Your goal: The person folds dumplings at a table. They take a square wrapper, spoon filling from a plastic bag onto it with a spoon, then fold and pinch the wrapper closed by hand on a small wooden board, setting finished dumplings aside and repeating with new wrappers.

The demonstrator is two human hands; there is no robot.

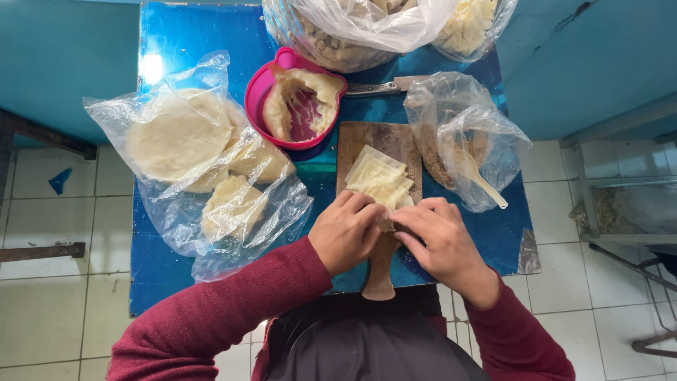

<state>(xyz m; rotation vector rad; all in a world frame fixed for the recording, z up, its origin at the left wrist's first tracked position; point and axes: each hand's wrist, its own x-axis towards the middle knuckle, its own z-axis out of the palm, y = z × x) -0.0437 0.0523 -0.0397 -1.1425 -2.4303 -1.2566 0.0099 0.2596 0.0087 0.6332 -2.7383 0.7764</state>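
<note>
From the head view, both hands meet at lower centre of the frame, over the near end of a wooden board [384, 137] on the blue worktop [176, 35]. The left hand [345, 231] curls inward, its fingers pinched together on a small dough piece [386, 223]; the right hand [441, 243] mirrors it, fingers closed on the same piece. Red sleeves angle in from the bottom corners. A stack of dough squares [379, 180] lies on the board just above the hands. Plastic bags of dough [204, 155] crowd the left; a pink bowl [257, 95] sits upper centre; the worktop's near edge is close under the wrists
</note>
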